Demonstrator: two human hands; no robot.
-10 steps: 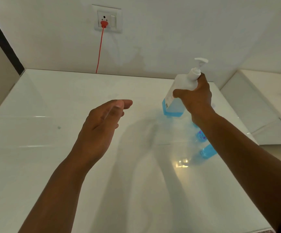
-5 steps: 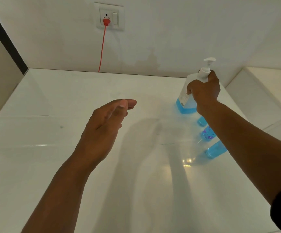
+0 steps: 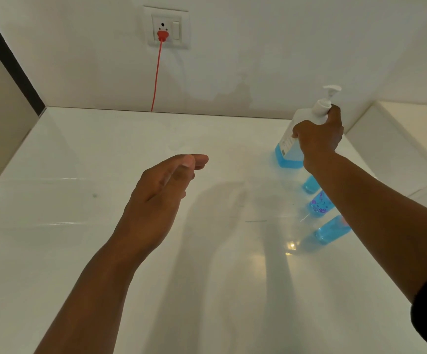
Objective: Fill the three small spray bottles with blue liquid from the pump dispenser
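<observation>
The pump dispenser, white on top with blue liquid at its base, stands tilted at the far right of the white counter. My right hand grips its shoulder just below the pump head. Three small bottles holding blue liquid stand in a row under my right forearm: the far one, a middle one with purple flowers and the nearest. Their tops are hidden by my arm. My left hand hovers over the counter's middle, fingers relaxed, holding nothing.
A red plug sits in a wall socket, and its red cord drops behind the counter's back edge. A lower white ledge adjoins the counter on the right. A dark strip runs down the wall at the far left.
My right hand has carried the dispenser to the right and farther back, toward the wall. The left hand has stayed nearly still.
</observation>
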